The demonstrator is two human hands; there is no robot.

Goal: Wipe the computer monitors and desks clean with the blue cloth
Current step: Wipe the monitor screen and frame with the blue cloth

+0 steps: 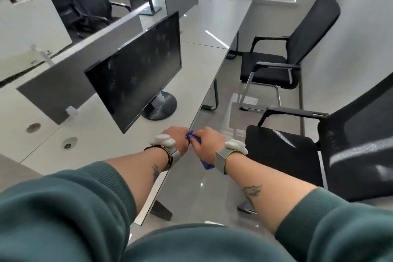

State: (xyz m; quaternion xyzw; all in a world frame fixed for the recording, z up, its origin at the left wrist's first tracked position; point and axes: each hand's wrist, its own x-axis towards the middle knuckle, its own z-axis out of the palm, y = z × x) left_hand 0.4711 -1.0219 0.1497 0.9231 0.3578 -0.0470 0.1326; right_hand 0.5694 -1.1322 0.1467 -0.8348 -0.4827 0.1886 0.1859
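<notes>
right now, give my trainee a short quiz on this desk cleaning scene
1. True or false: the blue cloth is pressed against the screen of the nearest monitor.
2. What holds the blue cloth? A) the left hand alone B) the right hand alone C) both hands, close together near the front edge of the desk
3. What on the nearest monitor's screen shows it needs wiping?

Key
1. False: the cloth is held at the desk's edge, apart from the screen.
2. C
3. Pale smudges and dusty streaks across the dark screen.
</notes>
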